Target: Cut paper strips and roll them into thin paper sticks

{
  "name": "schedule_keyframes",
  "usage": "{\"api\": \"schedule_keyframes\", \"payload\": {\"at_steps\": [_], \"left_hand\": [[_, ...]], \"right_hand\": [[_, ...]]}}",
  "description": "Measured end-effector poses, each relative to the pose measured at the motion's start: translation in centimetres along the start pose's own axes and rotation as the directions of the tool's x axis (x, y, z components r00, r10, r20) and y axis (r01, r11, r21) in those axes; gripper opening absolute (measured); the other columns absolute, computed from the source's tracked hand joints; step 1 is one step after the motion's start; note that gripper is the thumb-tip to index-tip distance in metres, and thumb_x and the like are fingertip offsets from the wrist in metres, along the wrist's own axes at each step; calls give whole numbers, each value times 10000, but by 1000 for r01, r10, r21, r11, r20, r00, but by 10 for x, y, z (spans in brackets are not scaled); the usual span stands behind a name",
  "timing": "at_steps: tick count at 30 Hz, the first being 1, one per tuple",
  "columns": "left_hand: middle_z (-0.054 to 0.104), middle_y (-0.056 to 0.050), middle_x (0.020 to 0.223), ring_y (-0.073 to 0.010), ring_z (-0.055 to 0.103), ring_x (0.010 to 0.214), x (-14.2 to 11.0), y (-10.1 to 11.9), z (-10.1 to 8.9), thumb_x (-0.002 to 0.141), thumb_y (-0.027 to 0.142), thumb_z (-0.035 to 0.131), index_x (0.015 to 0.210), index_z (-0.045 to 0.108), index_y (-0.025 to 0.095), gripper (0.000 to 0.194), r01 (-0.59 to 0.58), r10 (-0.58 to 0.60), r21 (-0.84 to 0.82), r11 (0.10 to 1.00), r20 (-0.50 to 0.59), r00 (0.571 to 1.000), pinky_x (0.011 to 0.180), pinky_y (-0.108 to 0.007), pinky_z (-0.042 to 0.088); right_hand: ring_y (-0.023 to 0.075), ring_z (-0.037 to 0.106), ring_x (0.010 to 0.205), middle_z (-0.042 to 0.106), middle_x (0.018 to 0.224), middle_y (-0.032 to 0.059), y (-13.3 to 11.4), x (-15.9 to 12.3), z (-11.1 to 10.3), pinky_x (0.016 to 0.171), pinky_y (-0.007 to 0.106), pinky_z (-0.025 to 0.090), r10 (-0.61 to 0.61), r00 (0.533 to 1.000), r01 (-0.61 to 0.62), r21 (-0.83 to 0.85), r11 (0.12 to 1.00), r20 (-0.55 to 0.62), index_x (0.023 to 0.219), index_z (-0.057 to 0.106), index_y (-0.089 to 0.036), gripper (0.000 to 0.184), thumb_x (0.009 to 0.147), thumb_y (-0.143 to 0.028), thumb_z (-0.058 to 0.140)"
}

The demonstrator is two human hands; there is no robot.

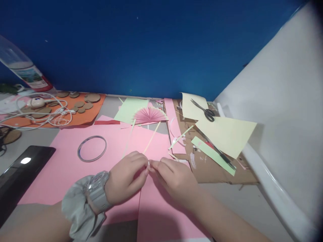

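My left hand (128, 175) and my right hand (175, 174) meet over the pink paper (123, 141), fingertips pinched together. Between them shows the tiny end of a pale paper strip (148, 163); the rest of it is covered by my fingers. A thin cream strip (152, 137) slants from near my left knuckles to a folded pink paper fan (149, 115). A second, pale green strip (130, 137) lies left of it. The fan has a pale edge and rests partly on light green paper (128, 109). A grey watch and a scrunchie are on my left wrist.
Black scissors (205, 111) lie on cream paper (229, 132), right. A pen-like black tool (222, 154) and green strip (214, 156) lie on cardboard (202, 173). At left are a ring (80, 153), black device (15, 181), white cable (59, 112) and tilted bottle (30, 74).
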State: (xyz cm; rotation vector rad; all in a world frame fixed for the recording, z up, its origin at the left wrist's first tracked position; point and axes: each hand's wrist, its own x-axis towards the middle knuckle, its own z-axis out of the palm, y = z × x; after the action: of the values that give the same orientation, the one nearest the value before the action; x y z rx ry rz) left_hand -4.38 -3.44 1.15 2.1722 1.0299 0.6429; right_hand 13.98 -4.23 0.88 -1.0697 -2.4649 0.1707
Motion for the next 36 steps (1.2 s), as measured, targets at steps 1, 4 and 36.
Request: {"api": "schedule_keyframes", "payload": {"at_steps": [1,4,36], "left_hand": [[535,-48,817,-177,463,799,0,0,0,865,166,386,832,492,167,111,2,-2,13,1000,-1,1000,752,-330,397],[532,-41,807,-175,462,795,-1,0,1,866,162,384,824,485,171,110,3,-3,44,999,11,1000,751,-328,394],[478,1,716,-142,446,705,2,-8,-4,869,161,391,726,420,194,150,65,-68,-123,990,-18,998,668,-279,381]], "right_hand": [[155,518,628,593,698,42,0,0,1,548,274,347,-5,1000,5,-18,1000,5,952,614,-118,203,919,-208,435],[159,505,626,582,691,37,0,-1,3,548,281,342,-19,1000,19,-53,998,9,940,610,-125,198,913,-169,418],[123,499,544,513,668,-13,56,11,-53,462,231,344,726,663,-512,598,616,-180,794,532,-226,157,865,-355,478]]}}
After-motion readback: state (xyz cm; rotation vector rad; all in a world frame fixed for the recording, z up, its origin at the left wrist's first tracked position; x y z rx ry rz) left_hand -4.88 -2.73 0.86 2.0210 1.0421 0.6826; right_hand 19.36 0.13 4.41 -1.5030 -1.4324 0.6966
